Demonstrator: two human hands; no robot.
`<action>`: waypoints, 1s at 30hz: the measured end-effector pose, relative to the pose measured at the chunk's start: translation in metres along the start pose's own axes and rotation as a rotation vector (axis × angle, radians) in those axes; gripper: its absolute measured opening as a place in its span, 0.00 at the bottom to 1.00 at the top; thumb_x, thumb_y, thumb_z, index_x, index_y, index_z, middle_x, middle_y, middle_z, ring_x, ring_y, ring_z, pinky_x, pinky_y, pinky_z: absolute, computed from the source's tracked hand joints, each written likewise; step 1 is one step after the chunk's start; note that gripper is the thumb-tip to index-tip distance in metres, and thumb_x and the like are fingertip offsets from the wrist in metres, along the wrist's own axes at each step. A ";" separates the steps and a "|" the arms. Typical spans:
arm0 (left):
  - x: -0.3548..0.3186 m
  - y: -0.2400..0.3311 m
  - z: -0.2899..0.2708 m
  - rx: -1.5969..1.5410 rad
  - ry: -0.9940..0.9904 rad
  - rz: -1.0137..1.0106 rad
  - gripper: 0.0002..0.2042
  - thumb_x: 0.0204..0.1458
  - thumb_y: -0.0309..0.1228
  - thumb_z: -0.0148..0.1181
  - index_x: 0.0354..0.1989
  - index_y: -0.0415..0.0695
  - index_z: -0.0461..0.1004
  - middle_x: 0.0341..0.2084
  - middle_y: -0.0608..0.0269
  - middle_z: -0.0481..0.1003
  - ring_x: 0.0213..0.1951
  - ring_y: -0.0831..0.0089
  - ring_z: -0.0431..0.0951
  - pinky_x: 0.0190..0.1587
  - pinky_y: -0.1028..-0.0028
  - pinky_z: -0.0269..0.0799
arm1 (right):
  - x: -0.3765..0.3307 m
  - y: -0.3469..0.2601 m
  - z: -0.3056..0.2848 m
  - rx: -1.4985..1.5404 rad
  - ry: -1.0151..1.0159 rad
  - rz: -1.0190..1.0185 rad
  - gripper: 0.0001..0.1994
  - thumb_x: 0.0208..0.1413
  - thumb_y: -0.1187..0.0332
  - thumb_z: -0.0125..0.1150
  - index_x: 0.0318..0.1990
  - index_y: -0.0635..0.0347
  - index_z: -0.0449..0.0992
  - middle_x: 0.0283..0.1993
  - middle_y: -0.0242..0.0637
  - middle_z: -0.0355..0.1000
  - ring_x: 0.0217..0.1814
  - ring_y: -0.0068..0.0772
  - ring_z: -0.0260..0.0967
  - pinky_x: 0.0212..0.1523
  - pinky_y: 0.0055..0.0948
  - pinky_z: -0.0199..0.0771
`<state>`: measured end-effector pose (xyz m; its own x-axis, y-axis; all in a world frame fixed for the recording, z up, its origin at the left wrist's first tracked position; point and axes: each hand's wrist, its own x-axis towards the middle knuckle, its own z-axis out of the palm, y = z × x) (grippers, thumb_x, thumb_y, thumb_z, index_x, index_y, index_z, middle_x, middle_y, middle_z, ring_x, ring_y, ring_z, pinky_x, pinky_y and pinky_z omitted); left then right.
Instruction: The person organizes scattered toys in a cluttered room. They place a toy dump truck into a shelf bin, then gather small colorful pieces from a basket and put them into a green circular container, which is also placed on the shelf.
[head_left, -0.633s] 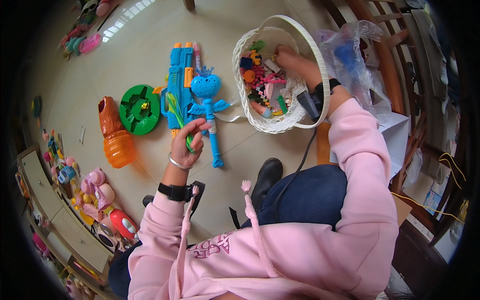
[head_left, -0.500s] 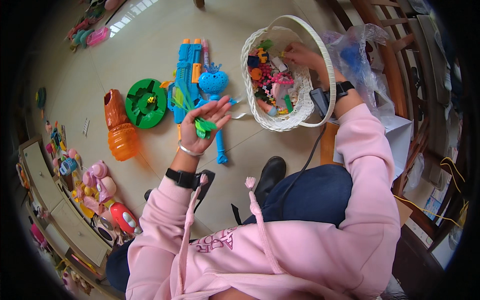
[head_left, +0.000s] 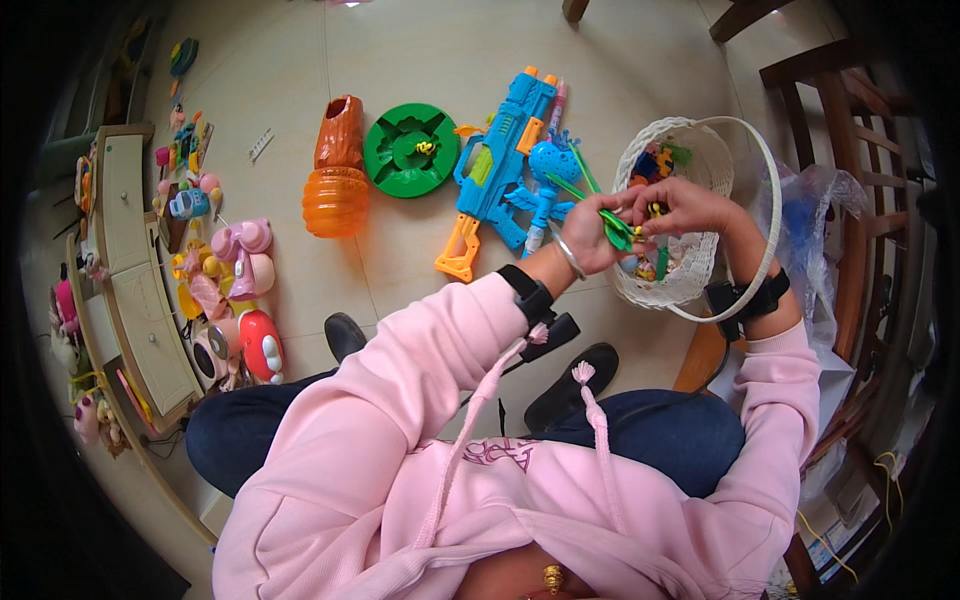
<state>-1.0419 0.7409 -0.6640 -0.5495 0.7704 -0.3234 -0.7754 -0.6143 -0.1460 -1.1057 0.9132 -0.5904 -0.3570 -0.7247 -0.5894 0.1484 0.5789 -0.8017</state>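
Note:
My left hand (head_left: 592,232) is closed around green leaf-like plastic pieces (head_left: 618,236) whose long thin stems stick out past the fingers. My right hand (head_left: 690,206), beside it, pinches a small yellow-and-black piece (head_left: 656,210), its kind too small to make out. Both hands are together over the left side of a white wicker basket (head_left: 722,165). Small colourful toys lie inside, partly hidden by my hands. Just left of my left hand lies a blue toy wand with a round head (head_left: 552,163).
On the tiled floor are a blue-and-orange toy gun (head_left: 505,150), a green round tray (head_left: 385,150) with a yellow bit and an orange ribbed container (head_left: 336,200). Toys sit by a cabinet (head_left: 128,210) at left. Clear plastic bag (head_left: 820,215) and wooden chair (head_left: 835,110) stand right.
The view has shifted, so the floor things appear farther right. My left hand has moved to the basket and closed from an open palm on the green pieces. My right hand has come out of the basket.

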 end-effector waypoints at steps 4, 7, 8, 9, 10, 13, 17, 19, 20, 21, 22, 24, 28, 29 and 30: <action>0.004 -0.004 -0.001 -0.038 0.075 0.009 0.21 0.52 0.31 0.33 0.53 0.35 0.59 0.44 0.46 0.67 0.45 0.51 0.69 0.51 0.53 0.66 | -0.007 0.000 0.005 0.344 -0.088 -0.109 0.21 0.50 0.67 0.58 0.52 0.64 0.66 0.52 0.39 0.65 0.53 0.29 0.62 0.54 0.30 0.62; 0.000 -0.004 -0.002 -0.022 0.155 -0.034 0.20 0.52 0.31 0.34 0.49 0.32 0.61 0.44 0.44 0.67 0.46 0.51 0.69 0.52 0.54 0.65 | -0.013 0.000 0.008 0.627 -0.189 -0.125 0.25 0.54 0.66 0.54 0.58 0.66 0.58 0.56 0.39 0.61 0.55 0.30 0.61 0.57 0.30 0.57; 0.000 -0.004 -0.003 -0.028 0.158 -0.043 0.19 0.51 0.31 0.34 0.48 0.32 0.62 0.44 0.44 0.66 0.46 0.51 0.69 0.52 0.54 0.65 | -0.014 0.001 0.007 0.625 -0.195 -0.156 0.25 0.54 0.67 0.53 0.58 0.67 0.58 0.56 0.39 0.61 0.56 0.30 0.60 0.58 0.31 0.57; -0.001 -0.004 -0.003 -0.039 0.151 -0.055 0.19 0.51 0.31 0.35 0.47 0.31 0.62 0.45 0.43 0.66 0.46 0.51 0.69 0.52 0.55 0.65 | -0.016 0.002 0.005 0.623 -0.199 -0.186 0.25 0.54 0.67 0.53 0.58 0.67 0.57 0.56 0.39 0.61 0.57 0.31 0.59 0.58 0.31 0.56; -0.004 -0.002 -0.003 -0.077 0.098 -0.073 0.18 0.50 0.30 0.37 0.46 0.31 0.64 0.43 0.43 0.67 0.45 0.51 0.70 0.52 0.55 0.65 | -0.018 0.004 0.003 0.621 -0.202 -0.215 0.25 0.54 0.67 0.52 0.58 0.67 0.57 0.56 0.39 0.61 0.58 0.31 0.58 0.59 0.32 0.55; -0.019 0.018 -0.006 0.095 0.086 -0.037 0.17 0.50 0.34 0.41 0.38 0.31 0.69 0.33 0.48 0.72 0.35 0.58 0.72 0.36 0.63 0.71 | -0.029 0.020 -0.015 0.701 0.013 -0.364 0.25 0.52 0.66 0.53 0.57 0.63 0.59 0.60 0.44 0.57 0.61 0.36 0.55 0.60 0.35 0.55; -0.070 0.103 -0.020 0.191 0.064 0.037 0.14 0.49 0.33 0.46 0.35 0.32 0.69 0.27 0.57 0.68 0.27 0.72 0.67 0.26 0.79 0.66 | -0.047 0.061 -0.036 0.654 0.403 -0.050 0.22 0.50 0.64 0.57 0.52 0.60 0.64 0.50 0.37 0.66 0.51 0.25 0.64 0.50 0.29 0.64; -0.099 0.143 -0.031 0.260 0.186 0.274 0.10 0.48 0.30 0.45 0.34 0.36 0.67 0.30 0.58 0.67 0.27 0.71 0.66 0.27 0.77 0.65 | -0.042 0.081 -0.030 0.517 0.392 0.139 0.18 0.50 0.65 0.57 0.48 0.59 0.67 0.45 0.33 0.68 0.44 0.21 0.65 0.44 0.22 0.66; -0.113 0.162 -0.036 0.345 0.249 0.316 0.09 0.48 0.30 0.44 0.33 0.38 0.68 0.31 0.57 0.69 0.28 0.70 0.68 0.30 0.76 0.67 | -0.038 0.089 -0.024 0.544 0.306 0.120 0.14 0.49 0.68 0.57 0.45 0.58 0.68 0.45 0.33 0.68 0.42 0.20 0.66 0.39 0.19 0.67; -0.123 0.178 -0.041 0.426 0.357 0.383 0.10 0.48 0.30 0.43 0.32 0.37 0.70 0.33 0.56 0.72 0.32 0.70 0.70 0.34 0.73 0.70 | -0.031 0.096 -0.017 0.510 0.245 0.143 0.15 0.49 0.68 0.57 0.46 0.58 0.68 0.45 0.33 0.68 0.42 0.20 0.67 0.39 0.19 0.68; -0.131 0.193 -0.046 0.509 0.468 0.424 0.11 0.49 0.30 0.42 0.33 0.37 0.71 0.33 0.56 0.73 0.33 0.69 0.71 0.35 0.72 0.70 | -0.022 0.100 -0.009 0.474 0.180 0.164 0.16 0.49 0.68 0.58 0.46 0.59 0.68 0.44 0.33 0.69 0.42 0.21 0.67 0.39 0.20 0.68; -0.137 0.213 -0.054 0.630 0.650 0.476 0.14 0.49 0.30 0.41 0.36 0.36 0.72 0.34 0.56 0.73 0.35 0.69 0.72 0.37 0.70 0.71 | -0.005 0.103 0.005 0.489 0.091 0.166 0.18 0.48 0.69 0.60 0.48 0.60 0.68 0.46 0.34 0.68 0.44 0.23 0.67 0.40 0.22 0.70; -0.150 0.237 -0.063 0.751 0.831 0.616 0.18 0.50 0.31 0.38 0.42 0.34 0.71 0.40 0.55 0.73 0.38 0.68 0.72 0.41 0.71 0.70 | 0.011 0.092 0.024 0.754 0.001 0.171 0.28 0.47 0.75 0.59 0.58 0.63 0.57 0.57 0.37 0.57 0.55 0.29 0.61 0.48 0.25 0.70; -0.152 0.240 -0.065 0.758 0.827 0.664 0.18 0.50 0.31 0.38 0.43 0.34 0.70 0.41 0.55 0.72 0.39 0.68 0.72 0.43 0.72 0.69 | 0.011 0.089 0.026 0.745 0.069 0.237 0.30 0.47 0.75 0.58 0.59 0.63 0.55 0.57 0.38 0.57 0.54 0.29 0.62 0.47 0.23 0.70; -0.154 0.242 -0.067 0.761 0.834 0.686 0.19 0.50 0.31 0.38 0.43 0.34 0.71 0.42 0.55 0.72 0.40 0.68 0.72 0.44 0.73 0.68 | 0.013 0.087 0.027 0.737 0.017 0.194 0.30 0.48 0.75 0.58 0.59 0.63 0.54 0.57 0.39 0.57 0.54 0.28 0.61 0.48 0.22 0.68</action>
<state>-1.1238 0.4624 -0.7117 -0.7552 -0.1601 -0.6357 -0.5490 -0.3754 0.7468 -1.0722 0.9436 -0.6705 -0.2754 -0.6261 -0.7294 0.7851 0.2914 -0.5466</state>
